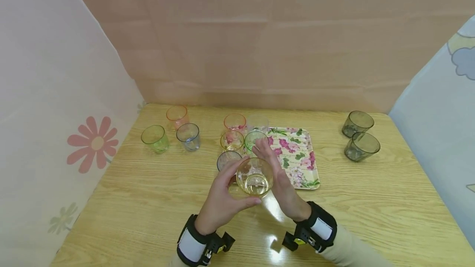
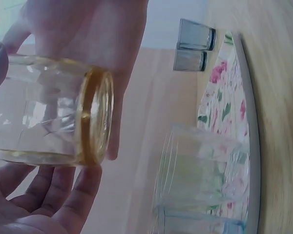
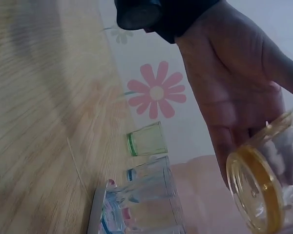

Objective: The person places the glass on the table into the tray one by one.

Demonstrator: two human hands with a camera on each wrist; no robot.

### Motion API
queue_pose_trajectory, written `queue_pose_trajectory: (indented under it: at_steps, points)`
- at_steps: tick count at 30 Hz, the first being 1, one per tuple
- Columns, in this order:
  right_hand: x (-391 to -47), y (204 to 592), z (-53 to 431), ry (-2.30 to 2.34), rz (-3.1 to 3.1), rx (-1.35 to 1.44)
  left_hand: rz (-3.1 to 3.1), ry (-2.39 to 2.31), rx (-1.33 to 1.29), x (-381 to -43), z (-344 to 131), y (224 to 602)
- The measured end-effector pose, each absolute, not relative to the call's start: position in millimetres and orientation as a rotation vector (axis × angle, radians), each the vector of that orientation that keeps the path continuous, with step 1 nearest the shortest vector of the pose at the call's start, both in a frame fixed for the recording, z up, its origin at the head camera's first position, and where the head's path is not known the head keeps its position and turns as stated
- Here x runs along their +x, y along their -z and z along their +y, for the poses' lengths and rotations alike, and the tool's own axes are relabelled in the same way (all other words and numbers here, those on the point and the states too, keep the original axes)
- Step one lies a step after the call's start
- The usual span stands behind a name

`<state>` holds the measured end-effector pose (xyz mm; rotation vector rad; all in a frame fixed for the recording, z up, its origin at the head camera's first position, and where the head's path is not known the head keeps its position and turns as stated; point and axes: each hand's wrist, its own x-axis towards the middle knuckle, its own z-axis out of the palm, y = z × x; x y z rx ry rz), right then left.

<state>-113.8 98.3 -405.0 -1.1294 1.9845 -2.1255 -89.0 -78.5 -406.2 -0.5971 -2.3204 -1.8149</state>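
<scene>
A clear glass tumbler with a yellow tint (image 1: 255, 178) is held up above the near side of the tray, its mouth tilted toward the head camera. My left hand (image 1: 219, 203) grips it from the left, thumb on the near side and fingers on the far side. To the right of the glass is my right hand (image 1: 283, 188), fingers straight, the palm turned toward the glass. Whether that palm touches it I cannot tell. The left wrist view shows the thick amber base (image 2: 94, 117) of the tumbler, off the table.
A floral tray (image 1: 297, 155) bears several tinted tumblers on its left side, including a green one (image 1: 256, 138) and a blue one (image 1: 227, 159). Green, pink and blue tumblers (image 1: 188, 137) stand at the left. Two grey tumblers (image 1: 358, 125) stand at the right.
</scene>
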Motion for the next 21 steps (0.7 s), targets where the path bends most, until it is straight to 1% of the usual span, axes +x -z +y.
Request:
queue_pose_trajectory:
  at_steps: [6, 13, 18, 21]
  points:
    - [-110.3, 405.0, 102.8, 2.084, 1.916, -1.16, -2.229, 1.957, -0.557, -87.7, -75.7, 405.4]
    - [-108.7, 407.2, 110.3, 2.033, 1.814, -1.224, -2.225, 1.81, -0.62, -92.3, -82.6, 408.6]
    - [-108.3, 407.3, 114.9, 1.988, 1.804, -1.337, -2.19, 1.79, -0.678, -94.4, -87.5, 409.2]
    - [-108.5, 409.5, 116.5, 1.971, 1.866, -1.346, -2.187, 1.803, -0.687, -95.7, -90.0, 409.3]
